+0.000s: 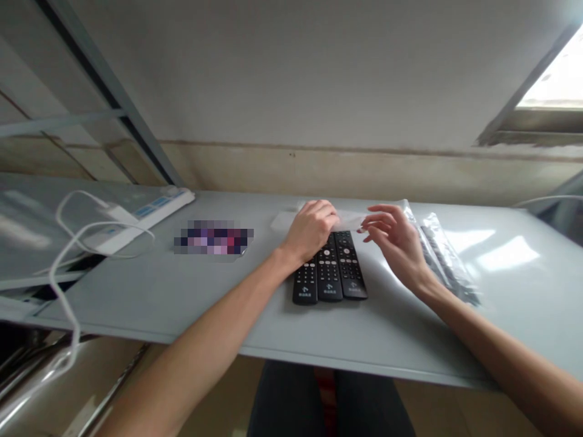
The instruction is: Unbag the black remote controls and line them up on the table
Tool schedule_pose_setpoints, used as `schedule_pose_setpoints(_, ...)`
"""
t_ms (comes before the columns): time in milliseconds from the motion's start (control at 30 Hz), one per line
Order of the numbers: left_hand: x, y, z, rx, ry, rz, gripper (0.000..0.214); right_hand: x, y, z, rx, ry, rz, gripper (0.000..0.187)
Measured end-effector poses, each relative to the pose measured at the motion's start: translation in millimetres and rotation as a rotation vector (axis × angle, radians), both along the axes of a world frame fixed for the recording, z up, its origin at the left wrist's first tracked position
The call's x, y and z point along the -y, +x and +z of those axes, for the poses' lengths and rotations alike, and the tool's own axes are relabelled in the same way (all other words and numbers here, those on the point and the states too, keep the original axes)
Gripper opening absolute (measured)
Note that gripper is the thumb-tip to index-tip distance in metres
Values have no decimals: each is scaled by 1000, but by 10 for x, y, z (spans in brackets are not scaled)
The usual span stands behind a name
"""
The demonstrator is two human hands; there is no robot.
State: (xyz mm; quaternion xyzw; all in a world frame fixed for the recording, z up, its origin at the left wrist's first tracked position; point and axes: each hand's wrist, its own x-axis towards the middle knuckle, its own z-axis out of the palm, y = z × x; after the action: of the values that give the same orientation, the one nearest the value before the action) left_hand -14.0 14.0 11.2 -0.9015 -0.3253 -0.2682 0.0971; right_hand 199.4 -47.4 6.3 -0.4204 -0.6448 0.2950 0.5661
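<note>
Three black remote controls [331,274] lie side by side on the grey table [182,303], just in front of me. My left hand [310,229] rests curled over their far ends and pinches one end of a clear plastic bag [348,217]. My right hand [395,243] hovers to the right of the remotes, its fingertips closed on the other end of that bag. The bag stretches between both hands above the remotes' tops.
Remotes packed in clear bags [444,258] lie in a pile to the right of my right hand. A white power strip [141,218] with looping white cables [64,267] lies at the table's left. A pixelated object [213,238] lies left of centre. A wall stands behind the table.
</note>
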Motion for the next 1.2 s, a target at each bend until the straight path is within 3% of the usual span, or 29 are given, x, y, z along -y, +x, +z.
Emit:
schedule_pose_setpoints(100,-18,-19,-4,52,45,40,26,59,-18,30,189,160,-75,17)
schedule_pose_setpoints(233,-16,-20,-5,72,96,69,22,120,-46,76,374,309,-73,26)
schedule_pose_setpoints(433,18,-6,18,55,68,65,14,95,-25,60,311,323,-186,22)
schedule_pose_setpoints(600,56,17,23,35,-28,5,12,86,-26,49,387,332,-154,11)
schedule_pose_setpoints(900,99,24,25,-31,-129,-50,66,125,-52,73,393,370,-201,6)
schedule_pose_setpoints(1200,144,94,1,-5,-137,-23,38,186,-123,123,406,475,-11,29)
